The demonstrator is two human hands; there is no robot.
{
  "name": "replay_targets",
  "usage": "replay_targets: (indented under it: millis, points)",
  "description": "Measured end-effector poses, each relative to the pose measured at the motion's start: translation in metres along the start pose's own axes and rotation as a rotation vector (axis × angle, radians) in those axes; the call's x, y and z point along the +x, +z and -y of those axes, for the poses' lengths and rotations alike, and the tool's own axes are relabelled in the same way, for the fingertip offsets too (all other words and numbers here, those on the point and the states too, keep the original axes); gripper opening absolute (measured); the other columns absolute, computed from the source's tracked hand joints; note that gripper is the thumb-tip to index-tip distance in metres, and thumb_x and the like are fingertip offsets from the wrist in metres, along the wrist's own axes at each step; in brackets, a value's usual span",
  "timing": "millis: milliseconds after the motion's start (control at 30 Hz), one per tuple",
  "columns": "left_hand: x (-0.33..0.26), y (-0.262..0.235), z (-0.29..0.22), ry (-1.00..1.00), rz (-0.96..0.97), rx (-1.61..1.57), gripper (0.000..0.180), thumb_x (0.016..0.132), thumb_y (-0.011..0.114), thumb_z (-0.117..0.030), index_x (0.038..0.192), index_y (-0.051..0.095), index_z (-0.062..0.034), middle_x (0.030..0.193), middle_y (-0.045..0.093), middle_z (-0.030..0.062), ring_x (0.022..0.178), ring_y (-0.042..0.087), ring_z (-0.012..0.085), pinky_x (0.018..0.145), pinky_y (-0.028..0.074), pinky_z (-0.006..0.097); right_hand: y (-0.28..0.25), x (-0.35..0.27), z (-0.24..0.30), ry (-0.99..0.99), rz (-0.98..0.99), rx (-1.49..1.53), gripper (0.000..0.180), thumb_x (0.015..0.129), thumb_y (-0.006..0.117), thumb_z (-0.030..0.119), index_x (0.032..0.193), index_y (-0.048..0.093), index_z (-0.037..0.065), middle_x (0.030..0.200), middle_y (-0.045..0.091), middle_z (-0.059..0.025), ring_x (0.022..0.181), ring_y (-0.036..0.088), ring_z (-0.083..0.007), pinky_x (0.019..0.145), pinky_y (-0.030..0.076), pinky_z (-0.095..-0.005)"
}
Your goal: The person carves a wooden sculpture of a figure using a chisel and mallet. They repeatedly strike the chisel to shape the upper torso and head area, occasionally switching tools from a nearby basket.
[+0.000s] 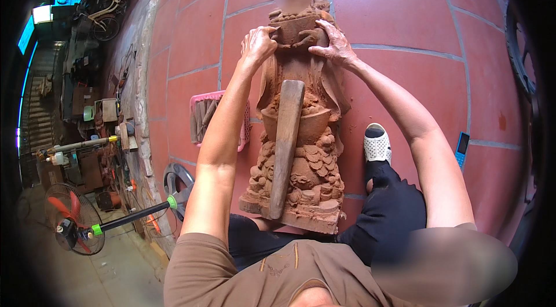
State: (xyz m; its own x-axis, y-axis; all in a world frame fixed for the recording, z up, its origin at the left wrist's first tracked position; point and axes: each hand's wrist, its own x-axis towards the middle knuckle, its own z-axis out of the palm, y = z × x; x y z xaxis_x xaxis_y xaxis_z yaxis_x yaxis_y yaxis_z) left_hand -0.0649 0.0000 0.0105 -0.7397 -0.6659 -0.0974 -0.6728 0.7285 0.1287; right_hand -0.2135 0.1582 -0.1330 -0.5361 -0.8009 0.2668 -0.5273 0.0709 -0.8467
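Carved wooden statue [301, 151], reddish, lying on its back across our lap, long axis running near to far, base toward us. Wooden mallet [286, 145] rests lengthwise on it. Left hand [258, 43] and right hand [333, 43] both clasp the far upper part, equally near. Pink basket [200, 101] lies left on the tiled floor [405, 6].
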Motion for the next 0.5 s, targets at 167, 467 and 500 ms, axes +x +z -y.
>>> replay_targets:
  millis: [167, 467, 500]
  points:
    - [0.009, 0.001, 0.013, -0.040, 0.006, -0.162, 0.042, 0.077, 0.065, -0.021, 0.119, 0.070, -0.0163, 0.112, 0.069, 0.0170, 0.107, 0.065, 0.0338, 0.094, 0.050, 0.042, -0.005, 0.000, 0.001, 0.006, 0.000, 0.010, 0.090, 0.071, 0.079, 0.047, 0.143, 0.041, 0.010, 0.146, 0.044, -0.0174, 0.137, 0.040, -0.0324, 0.114, 0.031, -0.0442]
    - [0.008, 0.014, 0.023, 0.011, 0.055, -0.117, 0.045, 0.076, 0.057, -0.016, 0.119, 0.068, -0.0102, 0.111, 0.067, 0.0226, 0.107, 0.064, 0.0374, 0.096, 0.050, 0.042, -0.002, 0.002, 0.002, 0.004, -0.005, 0.010, 0.091, 0.070, 0.079, 0.048, 0.143, 0.041, 0.010, 0.146, 0.044, -0.0173, 0.136, 0.040, -0.0329, 0.113, 0.031, -0.0442]
    - [0.004, 0.008, 0.020, 0.057, 0.102, -0.117, 0.045, 0.076, 0.057, -0.015, 0.119, 0.068, -0.0101, 0.111, 0.067, 0.0229, 0.107, 0.064, 0.0380, 0.096, 0.049, 0.043, -0.002, 0.002, -0.001, 0.007, -0.009, 0.016, 0.091, 0.070, 0.079, 0.047, 0.143, 0.041, 0.010, 0.146, 0.044, -0.0172, 0.136, 0.040, -0.0330, 0.114, 0.031, -0.0443]
